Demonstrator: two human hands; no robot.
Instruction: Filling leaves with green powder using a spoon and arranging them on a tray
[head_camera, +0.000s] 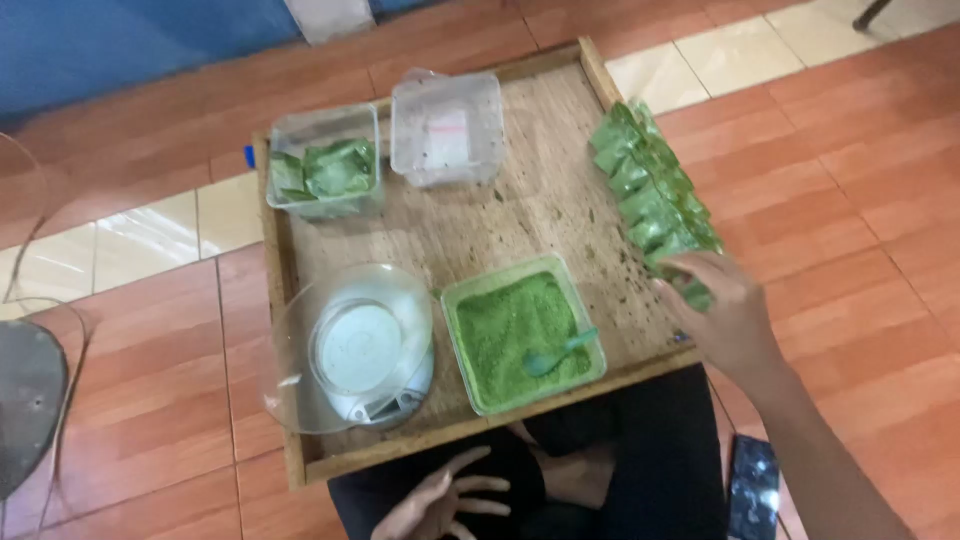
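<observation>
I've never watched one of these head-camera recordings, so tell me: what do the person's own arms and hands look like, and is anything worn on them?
Both are bare. The right hand and its forearm show no glove, sleeve, watch or bracelet. The left hand, low in the picture, is also ungloved, with no ring visible; its arm is out of view. Dark clothing covers the lap.

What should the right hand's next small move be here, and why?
Probably lift one green packet off the near end of the row on the tray's right edge. The right hand already has its fingers on that end packet, while the left hand rests open by the lap, away from the tray.
</observation>
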